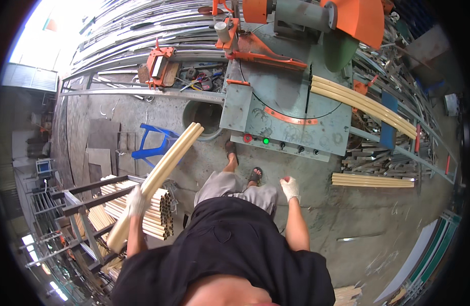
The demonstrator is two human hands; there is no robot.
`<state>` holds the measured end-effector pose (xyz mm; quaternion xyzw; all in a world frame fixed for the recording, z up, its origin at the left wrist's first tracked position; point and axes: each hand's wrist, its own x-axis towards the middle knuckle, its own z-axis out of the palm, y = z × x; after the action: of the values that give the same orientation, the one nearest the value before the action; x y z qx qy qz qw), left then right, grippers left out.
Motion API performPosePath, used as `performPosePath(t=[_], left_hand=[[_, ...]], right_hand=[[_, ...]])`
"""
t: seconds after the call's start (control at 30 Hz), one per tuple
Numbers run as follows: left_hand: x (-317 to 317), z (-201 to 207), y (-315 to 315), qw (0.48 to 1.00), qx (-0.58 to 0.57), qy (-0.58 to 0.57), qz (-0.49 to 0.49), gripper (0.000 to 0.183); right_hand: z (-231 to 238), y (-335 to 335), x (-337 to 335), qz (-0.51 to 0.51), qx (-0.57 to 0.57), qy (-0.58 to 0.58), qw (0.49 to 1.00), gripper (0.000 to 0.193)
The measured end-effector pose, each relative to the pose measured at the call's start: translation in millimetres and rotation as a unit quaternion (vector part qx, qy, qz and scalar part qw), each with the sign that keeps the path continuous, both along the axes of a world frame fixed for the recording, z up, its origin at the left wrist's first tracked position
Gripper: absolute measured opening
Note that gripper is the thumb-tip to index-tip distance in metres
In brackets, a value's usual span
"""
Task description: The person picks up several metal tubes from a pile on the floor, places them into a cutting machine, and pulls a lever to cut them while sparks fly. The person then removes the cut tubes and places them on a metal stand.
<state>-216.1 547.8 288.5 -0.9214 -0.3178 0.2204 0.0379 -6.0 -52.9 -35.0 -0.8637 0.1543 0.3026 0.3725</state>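
A small bundle of long cream tubes (166, 160) slants up from beside my left side toward the saw table. My left hand (136, 201), in a whitish glove, is wrapped round it about midway. My right hand (290, 187), in a similar glove with bare fingertips, hangs in the air at the right with its fingers curled in; no thing shows in it. In front of me stands a cut-off saw with a grey-green table (286, 94) and an orange guard (359, 23). Several cream tubes (362, 99) lie side by side on the table's right, sticking out past its edge.
Left of me, a dark metal rack (74, 209) holds a stack of cream tubes (153, 214). A blue plastic stool (156, 143) and a grey bin (186, 120) stand before the saw's left side. More cut tubes (372, 180) lie at right. Metal lengths (143, 30) pile up behind.
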Motion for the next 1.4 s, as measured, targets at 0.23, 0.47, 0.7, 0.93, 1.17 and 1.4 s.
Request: performPosePath(t=[0.23,0.47,0.7,0.93,1.17,1.4], left_hand=[[232.6,-132.3,-15.4,0.945,-0.017,0.305,0.116,0.048],[43.5,-115.0,-35.1,0.947,-0.101,0.195,0.234,0.054],[-230.9,-73.2,-168.0,0.862,-0.201,0.063,0.461,0.067],[-371.6,-65.4,-349.7,0.721,-0.149,-0.095,0.67,0.074],[-335.9,-118.4,-192.5,0.557,-0.062,-0.234,0.795,0.066],[-390.5,-259.7,101.4,0.492,0.062,-0.3,0.815,0.061]], right_hand=[[24.1,-61.0,-60.4,0.181,-0.058,0.068,0.979,0.041],[0.1,-120.5,-101.7,-0.046,0.027,0.2,0.978,0.018],[-8.5,-48.9,-45.5,0.07,0.019,0.283,0.956,0.021],[-13.7,123.0,51.3,0.118,0.112,0.24,0.957,0.019],[53.5,302.6,24.2,0.308,0.097,0.176,0.93,0.015],[104.9,407.4,-52.6,0.441,0.007,0.221,0.87,0.025]])
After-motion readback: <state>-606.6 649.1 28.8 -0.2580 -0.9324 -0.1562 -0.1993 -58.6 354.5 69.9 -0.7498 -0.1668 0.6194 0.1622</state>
